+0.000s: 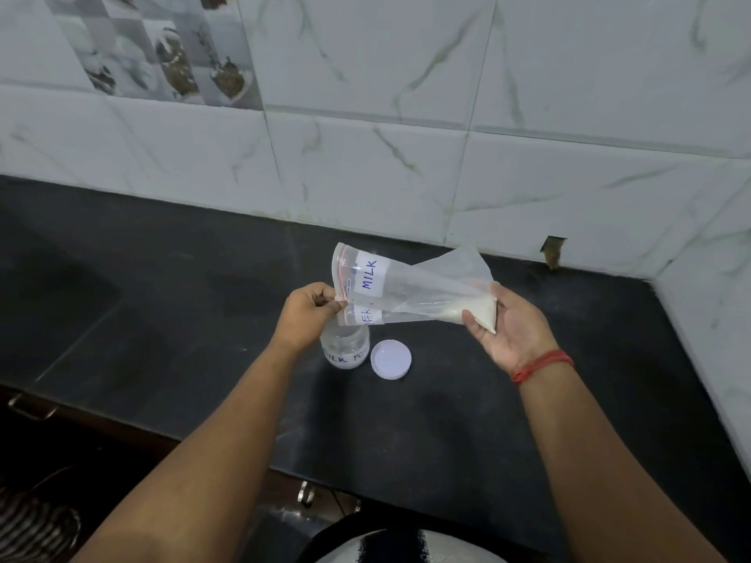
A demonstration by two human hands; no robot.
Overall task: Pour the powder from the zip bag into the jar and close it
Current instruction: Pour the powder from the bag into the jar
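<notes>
2 hands [311,306] [508,327], 1 zip bag [410,290], 1 jar [345,347], 1 lid [391,359]

Zip bag [422,286]: thin clear plastic, glossy, creased, with white paper labels. Powder [473,308] inside: fine, white, matt. Jar [345,345]: clear smooth plastic, paper label. Lid [391,359]: white plastic, smooth, slight sheen. Tabletop [528,400]: dark stone, smooth, dull sheen. Wall tiles [406,115]: glossy marble-look ceramic. Wristband [542,365]: red thread, matt.
</notes>
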